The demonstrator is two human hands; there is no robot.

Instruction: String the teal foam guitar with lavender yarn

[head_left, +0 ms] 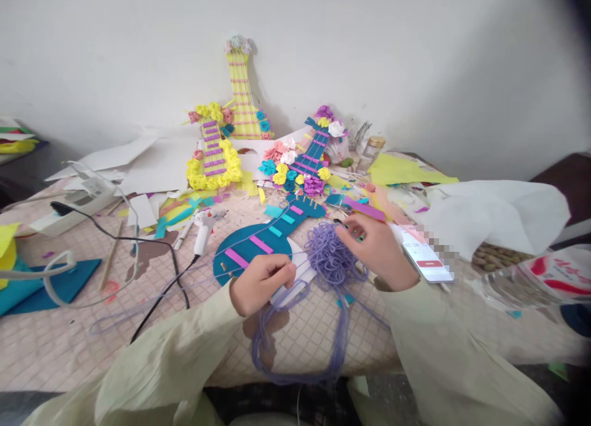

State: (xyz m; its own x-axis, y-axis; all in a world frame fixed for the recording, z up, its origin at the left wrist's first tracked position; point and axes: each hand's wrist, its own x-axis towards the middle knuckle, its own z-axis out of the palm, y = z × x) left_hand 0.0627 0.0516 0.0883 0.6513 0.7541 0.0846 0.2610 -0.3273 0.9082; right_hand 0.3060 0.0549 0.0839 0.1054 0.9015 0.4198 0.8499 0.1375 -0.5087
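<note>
My left hand (261, 281) is closed in a pinch on a strand of purple yarn, resting on the lower body of a teal foam guitar (258, 244) with pink and light blue strips. My right hand (376, 250) lies on the right side of a tangled ball of purple yarn (329, 258), fingers curled and pinching at the yarn near the guitar's neck. Loose loops of the yarn (295, 352) trail down over the table's front edge between my arms.
Two finished yellow guitars (215, 155) and a blue one with paper flowers (307, 161) lean at the back wall. A white glue gun (203, 232) with black cord lies left. A phone (427, 257), white cloth (494, 213), paper scraps and a plastic bag crowd the right.
</note>
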